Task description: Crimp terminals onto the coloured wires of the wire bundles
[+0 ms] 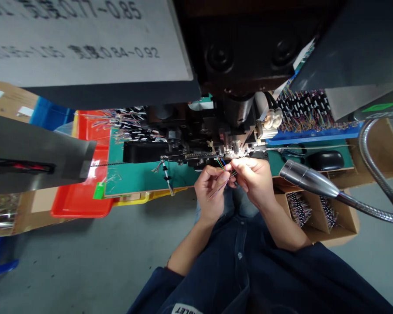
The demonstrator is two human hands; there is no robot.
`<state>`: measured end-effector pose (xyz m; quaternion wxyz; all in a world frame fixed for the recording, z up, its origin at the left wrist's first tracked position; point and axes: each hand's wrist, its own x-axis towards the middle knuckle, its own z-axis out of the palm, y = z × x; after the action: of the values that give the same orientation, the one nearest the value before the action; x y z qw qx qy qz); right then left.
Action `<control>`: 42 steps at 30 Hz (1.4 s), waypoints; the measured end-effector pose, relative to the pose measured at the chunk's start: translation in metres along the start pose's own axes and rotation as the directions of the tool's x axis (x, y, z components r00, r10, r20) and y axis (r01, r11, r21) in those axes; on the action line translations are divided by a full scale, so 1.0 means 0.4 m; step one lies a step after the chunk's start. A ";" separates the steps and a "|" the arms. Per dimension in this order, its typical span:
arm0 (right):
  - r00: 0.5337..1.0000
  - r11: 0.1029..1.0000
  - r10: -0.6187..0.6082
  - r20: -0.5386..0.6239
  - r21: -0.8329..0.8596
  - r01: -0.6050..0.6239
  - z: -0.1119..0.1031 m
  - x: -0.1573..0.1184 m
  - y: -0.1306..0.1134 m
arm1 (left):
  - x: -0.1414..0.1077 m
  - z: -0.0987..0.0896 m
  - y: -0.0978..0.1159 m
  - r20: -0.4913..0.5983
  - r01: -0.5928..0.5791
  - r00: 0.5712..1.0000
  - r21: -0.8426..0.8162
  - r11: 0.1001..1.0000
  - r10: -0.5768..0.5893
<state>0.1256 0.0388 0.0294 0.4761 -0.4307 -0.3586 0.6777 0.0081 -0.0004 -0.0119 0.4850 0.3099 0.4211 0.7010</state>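
Observation:
Thin coloured wires point(220, 163), green and blue among them, run between my hands and the lit working point of a dark machine point(237, 152). My left hand point(212, 189) is closed on the wires, and some loose ends stick out below its fingers. My right hand point(253, 176) pinches at the same bundle, its fingertips against those of my left hand and close below the machine's metal parts. On the green mat point(186, 176) to the left lies a short black and white cable point(166, 176) with frayed wire ends.
A bendable metal lamp point(309, 179) reaches in from the right. Red trays point(81, 205) stand at the left. Wire bundles lie behind the machine and in a blue tray point(314, 136). A cardboard box point(347, 233) with more bundles stands at the lower right, below a black mouse-like object point(327, 160).

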 end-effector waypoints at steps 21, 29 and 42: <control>0.999 0.990 -0.052 -0.017 -0.133 0.049 -0.008 -0.001 -0.001 | 0.001 -0.006 0.004 -0.002 -0.005 1.000 -0.009 1.000 0.005; 0.998 0.991 -0.036 -0.051 -0.128 0.029 -0.004 0.000 -0.001 | 0.007 0.000 0.010 0.000 -0.020 1.000 -0.039 0.999 0.020; 0.996 0.966 -0.080 0.050 -0.241 0.090 -0.007 -0.009 -0.029 | 0.004 -0.005 0.009 0.024 0.021 0.999 -0.008 1.000 -0.021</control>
<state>0.1328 0.0391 0.0394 0.4412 -0.4564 -0.4663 0.6162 0.0043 -0.0001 -0.0095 0.4987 0.3119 0.4153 0.6939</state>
